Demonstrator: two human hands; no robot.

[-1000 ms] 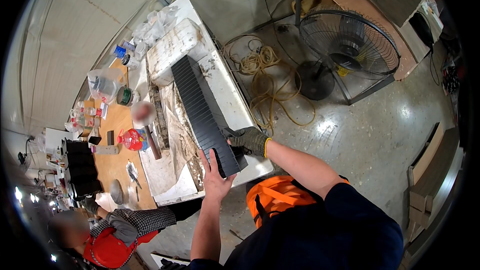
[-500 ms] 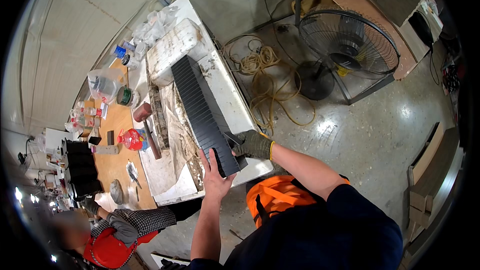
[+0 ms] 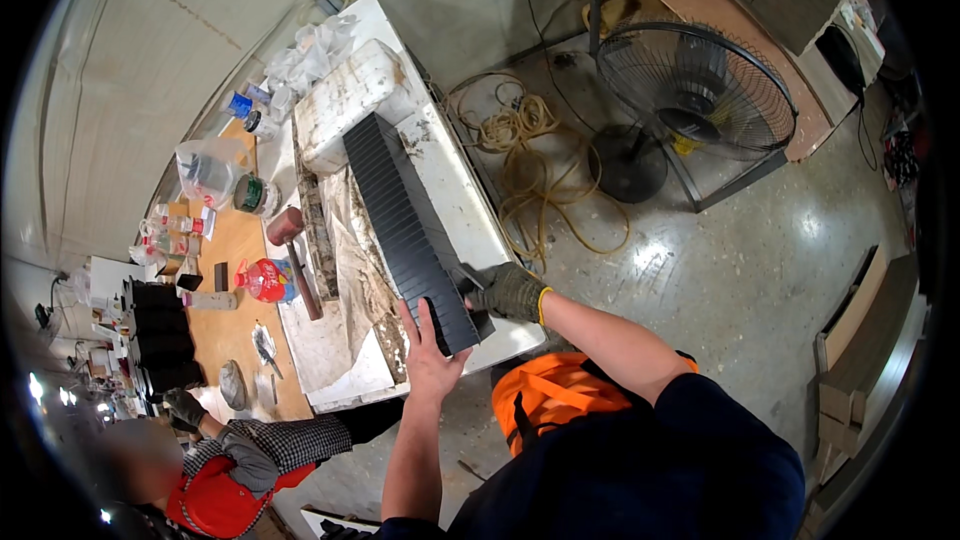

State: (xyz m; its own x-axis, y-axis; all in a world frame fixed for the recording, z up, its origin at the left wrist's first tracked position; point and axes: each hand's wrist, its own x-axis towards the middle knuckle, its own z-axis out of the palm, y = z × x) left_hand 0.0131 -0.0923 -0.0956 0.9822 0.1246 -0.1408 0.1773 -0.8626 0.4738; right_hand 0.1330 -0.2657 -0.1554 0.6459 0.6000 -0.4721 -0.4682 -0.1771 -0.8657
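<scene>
A long black block with a ribbed top (image 3: 400, 215), like a row of thin dark slabs, lies lengthwise on the white table (image 3: 465, 200). My bare left hand (image 3: 432, 365) rests against its near end, fingers stretched and spread over the left edge. On the block's right side, my right hand (image 3: 512, 292), in a grey-green knitted glove, is closed around a thin, flat grey tool (image 3: 468, 276). The tool's edge meets the block's side; glove and block hide the rest of it.
Left of the block lie a mallet (image 3: 298, 250), a red-labelled bottle (image 3: 265, 280) and several jars. A stained white foam box (image 3: 350, 100) stands behind. A floor fan (image 3: 695, 90) and coiled hose (image 3: 525, 130) are to the right. Another person (image 3: 230, 480) works at lower left.
My right hand has shifted slightly with its tool along the block's side. My left hand and the block stay put. The co-worker's gloved hand has moved a little.
</scene>
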